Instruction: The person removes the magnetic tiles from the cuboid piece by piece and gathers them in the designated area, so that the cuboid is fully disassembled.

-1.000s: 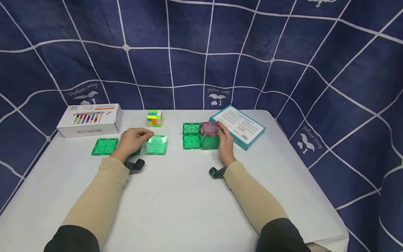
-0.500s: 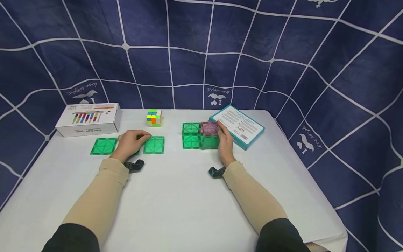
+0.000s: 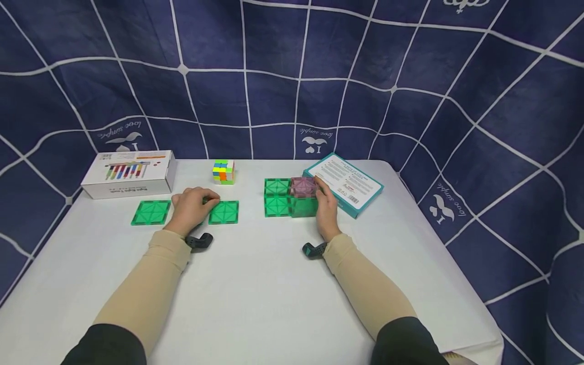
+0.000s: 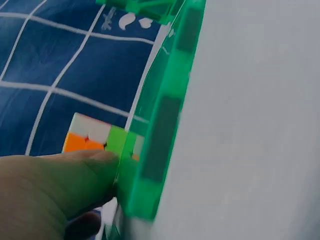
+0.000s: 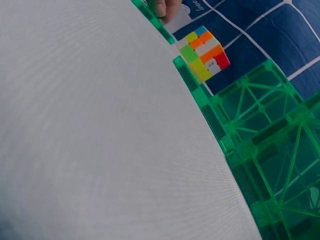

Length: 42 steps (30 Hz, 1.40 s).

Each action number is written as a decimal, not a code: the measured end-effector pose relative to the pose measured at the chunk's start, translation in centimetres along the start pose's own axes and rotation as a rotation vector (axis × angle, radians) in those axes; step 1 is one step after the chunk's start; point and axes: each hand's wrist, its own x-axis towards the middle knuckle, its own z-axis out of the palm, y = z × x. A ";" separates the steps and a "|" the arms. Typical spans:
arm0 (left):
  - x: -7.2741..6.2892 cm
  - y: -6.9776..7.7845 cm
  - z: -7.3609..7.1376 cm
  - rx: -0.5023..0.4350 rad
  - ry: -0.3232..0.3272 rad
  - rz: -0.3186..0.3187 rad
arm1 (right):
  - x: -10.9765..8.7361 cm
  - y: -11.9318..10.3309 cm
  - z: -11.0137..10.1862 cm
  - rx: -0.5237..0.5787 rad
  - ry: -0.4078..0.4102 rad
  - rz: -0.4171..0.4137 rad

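In the head view my left hand (image 3: 189,209) pinches with thumb and index finger at the far left corner of a flat green magnetic tile (image 3: 223,212). The left wrist view shows the thumb (image 4: 85,172) against the green tile (image 4: 162,140), seen edge-on; the other fingers are mostly hidden. My right hand (image 3: 327,208) rests its extended fingers along the right side of a see-through tile block with a pink top (image 3: 303,186) and green front (image 3: 304,206). Green tiles (image 3: 277,196) adjoin it on the left. The right wrist view shows green tiles (image 5: 257,105), without the right hand.
Another green tile (image 3: 151,212) lies left of the left hand. Behind are a white box (image 3: 128,175) with printed coloured bars and a puzzle cube (image 3: 224,172). A teal-and-white box (image 3: 345,182) lies past the right hand. All stand on a white-covered table (image 3: 264,284).
The tile at the left hand looked tilted and shiny a second ago; now it lies flat. The left hand has shifted slightly right. The right hand and its block have stayed put.
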 end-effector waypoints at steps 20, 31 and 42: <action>4.4 10.5 4.4 -0.273 0.009 0.197 | -0.8 -3.4 0.3 -0.003 -0.022 0.030; 5.2 10.7 5.7 -0.326 0.078 0.147 | -0.9 -3.4 -0.1 0.007 -0.026 0.037; 5.4 10.6 6.2 -0.408 0.105 0.113 | -0.8 -3.7 -0.2 -0.001 -0.037 0.054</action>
